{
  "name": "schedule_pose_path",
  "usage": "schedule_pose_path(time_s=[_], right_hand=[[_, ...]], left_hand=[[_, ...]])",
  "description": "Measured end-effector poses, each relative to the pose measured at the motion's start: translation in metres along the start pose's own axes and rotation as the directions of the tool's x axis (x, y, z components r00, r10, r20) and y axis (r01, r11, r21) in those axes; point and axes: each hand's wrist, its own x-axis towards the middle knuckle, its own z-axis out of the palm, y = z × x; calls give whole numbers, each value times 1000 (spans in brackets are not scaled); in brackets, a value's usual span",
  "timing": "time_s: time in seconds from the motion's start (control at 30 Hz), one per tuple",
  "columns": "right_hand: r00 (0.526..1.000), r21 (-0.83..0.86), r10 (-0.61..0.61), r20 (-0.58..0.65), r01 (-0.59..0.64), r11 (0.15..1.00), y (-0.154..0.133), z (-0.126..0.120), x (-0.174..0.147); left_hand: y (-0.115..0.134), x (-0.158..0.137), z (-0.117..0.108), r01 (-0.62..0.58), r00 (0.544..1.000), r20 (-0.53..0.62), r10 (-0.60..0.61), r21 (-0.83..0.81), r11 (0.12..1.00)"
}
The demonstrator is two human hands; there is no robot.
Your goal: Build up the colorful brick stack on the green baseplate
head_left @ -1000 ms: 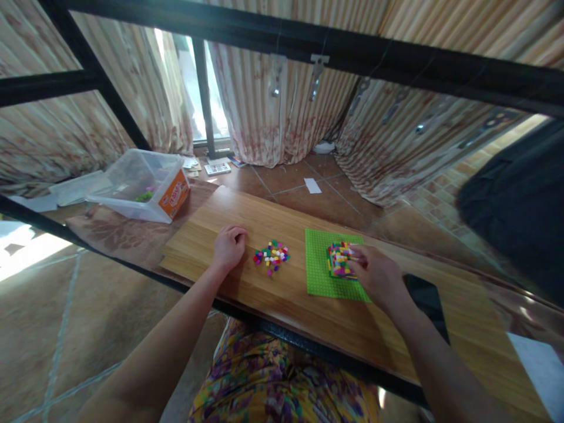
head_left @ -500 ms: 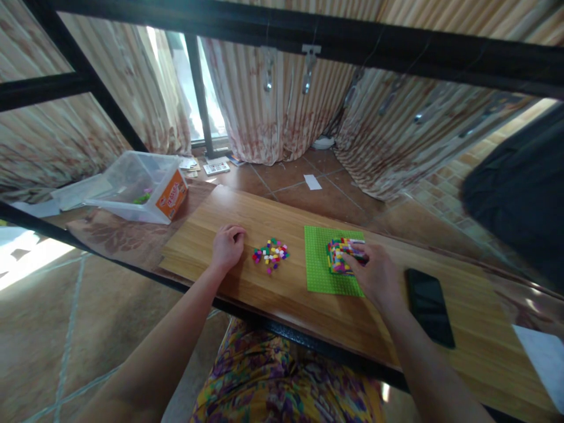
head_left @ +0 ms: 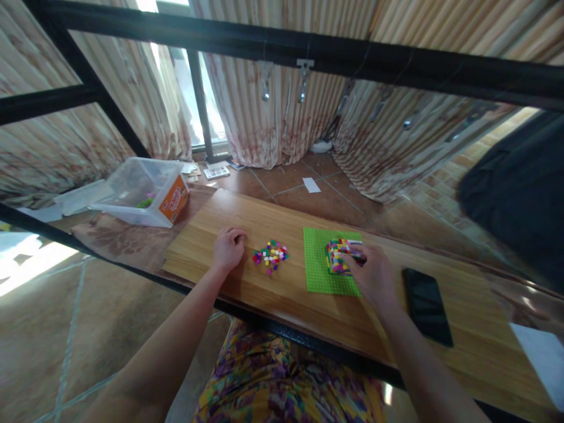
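A low structure of colourful building bricks (head_left: 335,258) stands on a green studded baseplate (head_left: 315,270). My right hand (head_left: 374,270) reaches over its right side, thumb and fingers closed against the bricks; the hand hides that side, and a single brick between the fingertips cannot be made out. My left hand (head_left: 229,249) rests on the wooden board with its fingers curled in, and whatever they may hold is hidden. Just right of it lies a loose heap of small multicoloured bricks (head_left: 271,254), between that hand and the baseplate.
A black phone (head_left: 427,305) lies right of my right hand. At the left end stands a clear plastic box (head_left: 145,217) with an orange label and a few green and pink pieces inside. White paper (head_left: 540,358) lies far right. A black metal bar (head_left: 282,44) crosses above the table.
The view has shifted slightly. Both hands stay about where they were, the right at the brick structure and the left beside the loose bricks.
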Motion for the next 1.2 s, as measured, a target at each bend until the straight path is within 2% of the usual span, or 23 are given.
schedule_pose_path(time_s=[0.1, 0.17, 0.23, 0.33, 0.43, 0.6, 0.7, 0.83, 0.97, 1.07, 1.2], right_hand=[[996, 30, -42, -82, 45, 999, -16, -1, -11], [992, 87, -102, -75, 109, 990, -31, 4, -22], [985, 158, -174, 13, 170, 973, -47, 16, -34], [947, 270, -262, 185, 207, 940, -69, 39, -50], [924, 297, -286, 253, 207, 932, -84, 62, -56], [896, 271, -330, 297, 252, 929, -96, 86, -52], [879, 229, -346, 329, 281, 932, -96, 92, -51], [878, 187, -337, 339, 288, 939, -93, 95, -53], [899, 217, -291, 326, 228, 949, -92, 88, -57], [927, 300, -194, 322, 95, 949, -89, 73, -60], [950, 449, -99, 297, -47, 892, -75, 48, -65]], left_hand=[[0, 0, 0, 2, 1000, 3, -2, -6, 1000], [0, 0, 1, 6, 1000, 4, -6, -9, 1000], [0, -1, 1, 9, 1000, 2, -9, -9, 1000], [0, -2, 2, 6, 1000, -3, -6, -3, 1000], [-1, -2, 3, -1, 1000, -6, 1, 1, 1000], [-1, -2, 3, -7, 1000, -9, 7, -9, 1000], [0, -2, 3, -3, 1000, -3, 3, -11, 1000], [0, -2, 2, -5, 1000, -2, 5, -14, 1000], [0, -1, 1, -2, 1000, 0, 2, -7, 1000], [0, 0, 1, -5, 1000, 1, 5, -3, 1000], [-1, 0, 0, -4, 1000, 2, 4, 1, 1000]])
